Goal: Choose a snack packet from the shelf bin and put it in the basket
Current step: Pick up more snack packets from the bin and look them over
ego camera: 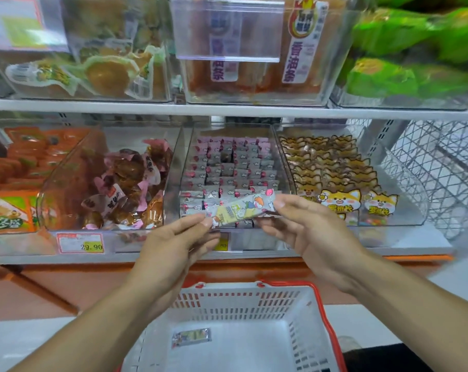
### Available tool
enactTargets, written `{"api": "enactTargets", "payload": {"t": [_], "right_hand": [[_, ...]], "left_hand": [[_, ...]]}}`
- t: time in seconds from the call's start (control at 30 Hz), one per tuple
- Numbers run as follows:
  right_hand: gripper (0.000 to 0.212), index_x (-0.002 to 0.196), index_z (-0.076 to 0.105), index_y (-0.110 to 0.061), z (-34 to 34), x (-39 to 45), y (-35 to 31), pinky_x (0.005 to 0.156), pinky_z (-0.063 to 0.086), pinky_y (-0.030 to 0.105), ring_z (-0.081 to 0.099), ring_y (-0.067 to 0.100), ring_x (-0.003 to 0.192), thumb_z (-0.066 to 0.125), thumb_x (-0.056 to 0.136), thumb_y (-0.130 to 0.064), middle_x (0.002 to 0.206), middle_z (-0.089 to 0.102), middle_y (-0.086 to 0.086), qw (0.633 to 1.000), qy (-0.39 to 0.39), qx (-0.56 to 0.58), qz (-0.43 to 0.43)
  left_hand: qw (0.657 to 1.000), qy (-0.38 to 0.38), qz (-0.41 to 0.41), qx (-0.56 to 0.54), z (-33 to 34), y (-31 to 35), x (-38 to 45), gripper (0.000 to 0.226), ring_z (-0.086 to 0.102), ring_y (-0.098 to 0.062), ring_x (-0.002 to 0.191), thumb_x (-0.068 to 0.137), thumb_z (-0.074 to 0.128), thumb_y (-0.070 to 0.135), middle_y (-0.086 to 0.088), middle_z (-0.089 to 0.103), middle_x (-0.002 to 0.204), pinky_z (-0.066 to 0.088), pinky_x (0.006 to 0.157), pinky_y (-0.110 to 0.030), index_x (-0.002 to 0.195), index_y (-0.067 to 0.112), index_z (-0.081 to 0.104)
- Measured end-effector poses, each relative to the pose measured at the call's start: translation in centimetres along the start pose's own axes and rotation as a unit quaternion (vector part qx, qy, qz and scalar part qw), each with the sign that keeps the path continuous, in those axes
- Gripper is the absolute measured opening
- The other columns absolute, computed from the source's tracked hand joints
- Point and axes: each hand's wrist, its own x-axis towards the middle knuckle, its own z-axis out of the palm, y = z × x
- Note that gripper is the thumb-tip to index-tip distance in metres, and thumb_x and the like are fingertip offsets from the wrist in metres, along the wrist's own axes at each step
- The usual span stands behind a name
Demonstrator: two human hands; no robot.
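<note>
The snack packet [241,208] shows only its middle: its lower-left end sits under the left hand's fingertips [204,220] and its upper-right end under the right hand's fingertips [281,203]. Its print is too blurred to read. Behind the fingers, a yellow price tag [223,241] is half hidden.

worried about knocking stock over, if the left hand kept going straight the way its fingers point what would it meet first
Probably the clear bin of small pink-and-white packets, right behind the packet the left hand pinches; depth is hard to judge.
</note>
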Motion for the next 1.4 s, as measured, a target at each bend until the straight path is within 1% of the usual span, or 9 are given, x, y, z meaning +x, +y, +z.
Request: {"api": "enactTargets", "payload": {"t": [0.17,0.27,0.43,0.57,0.67,0.77,0.93,1.03,1.4], "right_hand": [[0.061,0.129,0.062,-0.031,-0.8,-0.3,0.1,0.09,0.058,0.033,0.074,0.028,0.1,0.082,0.075,-0.009,0.117,0.07,0.014,0.99,-0.067,-0.118,-0.039],[0.064,0.122,0.064,-0.049,-0.9,-0.7,0.1,0.082,0.054,0.016,0.069,0.012,0.079,0.085,0.077,-0.009,0.113,0.062,0.001,0.959,-0.071,-0.261,-0.086],[0.032,0.116,0.069,-0.022,-0.5,-1.0,0.5,0.076,0.06,0.027,0.071,0.015,0.078,0.078,0.086,-0.017,0.085,0.074,0.001,0.954,-0.081,-0.274,-0.09],[0.043,0.105,0.069,-0.004,-0.2,-0.7,0.4,0.075,0.061,0.03,0.07,0.018,0.078,0.079,0.075,-0.033,0.086,0.071,0.009,0.984,-0.06,-0.167,-0.028],[0.042,0.093,0.076,-0.01,0.0,-0.5,0.2,0.069,0.059,0.027,0.068,0.017,0.075,0.081,0.067,-0.042,0.083,0.07,0.009,0.993,-0.06,-0.094,0.025],[0.034,0.079,0.08,-0.019,0.1,-0.4,0.3,0.068,0.058,0.028,0.069,0.017,0.074,0.079,0.069,-0.052,0.081,0.071,0.008,0.99,-0.072,-0.103,0.071],[0.045,0.094,0.081,-0.016,0.1,-0.2,0.4,0.072,0.059,0.03,0.071,0.02,0.082,0.076,0.073,-0.056,0.101,0.077,0.006,0.986,-0.079,-0.119,0.083],[0.031,0.1,0.081,-0.018,0.0,-0.1,0.6,0.074,0.059,0.028,0.074,0.021,0.09,0.07,0.083,-0.043,0.112,0.077,0.003,0.99,-0.086,-0.104,0.047],[0.024,0.115,0.074,-0.01,-0.6,0.5,0.2,0.068,0.061,0.026,0.075,0.021,0.087,0.066,0.097,-0.023,0.107,0.078,0.008,0.995,0.021,-0.1,-0.005]], "left_hand": [[1.0,0.003,0.023,-0.011,0.5,0.2,-0.2,0.046,0.076,-0.016,0.08,0.052,0.088,0.02,-0.008,0.078,0.088,0.06,0.068,-0.021,0.094,0.009,0.076],[1.0,0.0,0.03,-0.003,0.7,0.4,-0.5,0.041,0.073,-0.015,0.073,0.058,0.085,0.017,-0.008,0.075,0.082,0.059,0.066,-0.02,0.096,0.008,0.072],[0.996,-0.011,0.062,0.059,1.2,0.6,-1.2,0.035,0.07,-0.016,0.069,0.07,0.078,0.02,-0.009,0.072,0.077,0.059,0.068,-0.021,0.103,0.012,0.074],[0.97,-0.035,0.129,0.203,1.0,0.7,-1.8,0.026,0.073,-0.012,0.088,0.08,0.079,0.019,-0.003,0.077,0.093,0.057,0.077,-0.02,0.099,0.037,0.078],[0.914,-0.025,0.213,0.344,0.9,0.2,-2.2,0.041,0.07,-0.007,0.089,0.073,0.088,0.03,0.008,0.071,0.098,0.054,0.076,-0.014,0.102,0.052,0.068],[0.886,-0.02,0.271,0.376,0.8,0.1,-2.3,0.034,0.069,-0.009,0.091,0.065,0.083,0.046,0.011,0.068,0.098,0.055,0.081,-0.021,0.094,0.044,0.066],[0.936,-0.057,0.206,0.28,0.9,0.5,-2.0,0.029,0.072,-0.016,0.077,0.063,0.083,0.046,0.001,0.074,0.079,0.056,0.07,-0.022,0.085,0.033,0.069],[0.947,-0.063,0.182,0.258,1.0,0.2,-2.0,0.026,0.074,-0.033,0.085,0.068,0.08,0.042,-0.01,0.076,0.085,0.06,0.083,-0.039,0.082,0.022,0.071],[0.995,-0.021,0.029,0.095,0.7,0.2,-1.1,0.015,0.076,-0.031,0.096,0.087,0.068,0.023,-0.018,0.073,0.096,0.061,0.072,-0.023,0.088,0.009,0.062]]}}
